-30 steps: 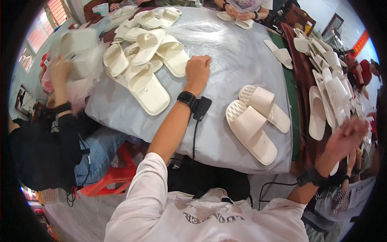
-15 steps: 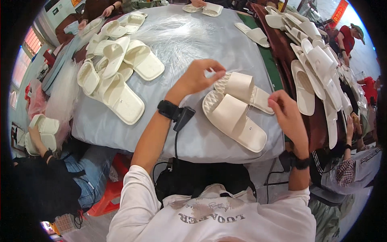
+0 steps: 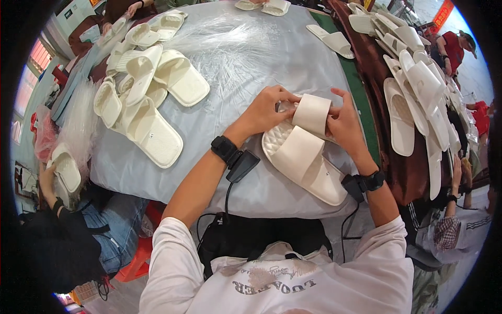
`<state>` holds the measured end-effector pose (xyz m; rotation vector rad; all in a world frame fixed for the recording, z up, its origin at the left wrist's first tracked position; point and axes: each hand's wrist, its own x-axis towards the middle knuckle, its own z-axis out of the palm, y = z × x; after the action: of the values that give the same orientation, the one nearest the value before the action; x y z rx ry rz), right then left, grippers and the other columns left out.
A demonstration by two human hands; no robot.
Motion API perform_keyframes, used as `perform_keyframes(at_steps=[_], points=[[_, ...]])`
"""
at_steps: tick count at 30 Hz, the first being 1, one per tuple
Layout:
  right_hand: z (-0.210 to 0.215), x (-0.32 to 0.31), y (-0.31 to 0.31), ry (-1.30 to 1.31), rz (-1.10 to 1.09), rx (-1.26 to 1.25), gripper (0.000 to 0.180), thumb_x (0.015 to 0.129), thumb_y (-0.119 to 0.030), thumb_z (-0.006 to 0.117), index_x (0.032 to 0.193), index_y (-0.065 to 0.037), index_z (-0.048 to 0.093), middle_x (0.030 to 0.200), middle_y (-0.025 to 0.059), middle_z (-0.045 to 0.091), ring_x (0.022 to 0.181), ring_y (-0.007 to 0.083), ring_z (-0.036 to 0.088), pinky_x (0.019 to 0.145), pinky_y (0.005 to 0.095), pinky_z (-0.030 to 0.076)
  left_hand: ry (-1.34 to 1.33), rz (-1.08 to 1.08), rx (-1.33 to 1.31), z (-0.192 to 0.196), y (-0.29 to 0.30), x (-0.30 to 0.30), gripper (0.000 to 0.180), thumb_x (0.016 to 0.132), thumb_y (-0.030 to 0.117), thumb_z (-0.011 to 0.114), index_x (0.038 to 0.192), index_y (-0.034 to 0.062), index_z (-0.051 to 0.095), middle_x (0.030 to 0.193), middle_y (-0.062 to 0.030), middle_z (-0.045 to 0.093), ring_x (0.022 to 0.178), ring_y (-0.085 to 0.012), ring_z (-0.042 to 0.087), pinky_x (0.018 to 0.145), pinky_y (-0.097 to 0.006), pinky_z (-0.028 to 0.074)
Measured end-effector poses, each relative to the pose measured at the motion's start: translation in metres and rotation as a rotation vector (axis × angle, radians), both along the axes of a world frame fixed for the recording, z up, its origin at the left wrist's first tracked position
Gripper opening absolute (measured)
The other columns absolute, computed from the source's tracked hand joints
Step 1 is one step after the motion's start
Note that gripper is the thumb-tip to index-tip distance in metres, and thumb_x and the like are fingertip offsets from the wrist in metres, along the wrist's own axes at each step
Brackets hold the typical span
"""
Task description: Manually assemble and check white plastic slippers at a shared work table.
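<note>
Frame centre: cream foam slide pair (image 3: 306, 159), quilted footbed, wide smooth strap, lying on grey plastic-covered worktop (image 3: 251, 68). Left hand (image 3: 266, 110) and right hand (image 3: 342, 125) fingers curled shut around the upper slide's strap. Upper left: loose heap of matching slides (image 3: 141, 94). Right edge: more slides (image 3: 418, 89) on brown cloth.
</note>
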<state>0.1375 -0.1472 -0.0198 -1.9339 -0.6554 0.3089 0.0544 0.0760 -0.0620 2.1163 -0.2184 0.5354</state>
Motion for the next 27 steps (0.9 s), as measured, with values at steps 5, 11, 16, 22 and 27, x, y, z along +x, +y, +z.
perform_keyframes(at_steps=[5, 11, 16, 22, 27], points=[[-0.015, 0.006, 0.008, 0.01, 0.016, 0.108, 0.077, 0.082, 0.005, 0.064, 0.15, 0.002, 0.029, 0.092, 0.0168, 0.073, 0.078, 0.0155, 0.069, 0.058, 0.0277, 0.051, -0.01, -0.026, -0.084, -0.004, -0.001, 0.004, 0.022, 0.084, 0.016, 0.079, 0.106, 0.0115, 0.078, 0.092, -0.0013, 0.065, 0.079, -0.0151, 0.053, 0.069, -0.029, 0.044], [-0.014, 0.003, 0.012, 0.141, 0.04, 0.106, 0.083, 0.081, 0.003, 0.071, 0.152, 0.002, 0.029, 0.102, 0.0174, 0.072, 0.086, 0.0184, 0.07, 0.066, 0.0274, 0.053, 0.049, -0.003, -0.128, -0.007, 0.002, 0.003, 0.017, 0.086, 0.016, 0.079, 0.101, 0.0106, 0.079, 0.09, 0.0011, 0.065, 0.077, -0.011, 0.052, 0.067, -0.026, 0.042], [-0.023, 0.016, 0.007, 0.008, 0.095, 0.205, 0.081, 0.081, 0.002, 0.072, 0.151, 0.003, 0.032, 0.104, 0.0175, 0.071, 0.09, 0.0171, 0.069, 0.066, 0.0278, 0.053, 0.045, 0.013, -0.168, -0.002, -0.005, 0.01, 0.019, 0.084, 0.016, 0.08, 0.103, 0.0105, 0.079, 0.093, 0.0015, 0.067, 0.074, -0.0101, 0.052, 0.067, -0.026, 0.043], [-0.01, 0.013, 0.011, 0.215, 0.13, 0.101, 0.077, 0.082, 0.005, 0.067, 0.151, 0.004, 0.033, 0.09, 0.0138, 0.068, 0.063, 0.0148, 0.064, 0.046, 0.0283, 0.046, 0.111, 0.012, -0.197, -0.003, -0.003, 0.002, 0.02, 0.086, 0.017, 0.079, 0.104, 0.0104, 0.079, 0.097, 0.0012, 0.07, 0.08, -0.0084, 0.059, 0.068, -0.026, 0.045], [-0.003, 0.018, 0.004, 0.242, 0.144, 0.065, 0.073, 0.083, 0.007, 0.064, 0.15, 0.004, 0.034, 0.089, 0.0125, 0.067, 0.053, 0.0122, 0.058, 0.041, 0.0273, 0.043, 0.259, 0.043, -0.368, 0.001, -0.006, 0.003, 0.018, 0.091, 0.018, 0.075, 0.104, 0.0046, 0.076, 0.097, -0.0006, 0.071, 0.086, -0.0081, 0.061, 0.076, -0.026, 0.048]])
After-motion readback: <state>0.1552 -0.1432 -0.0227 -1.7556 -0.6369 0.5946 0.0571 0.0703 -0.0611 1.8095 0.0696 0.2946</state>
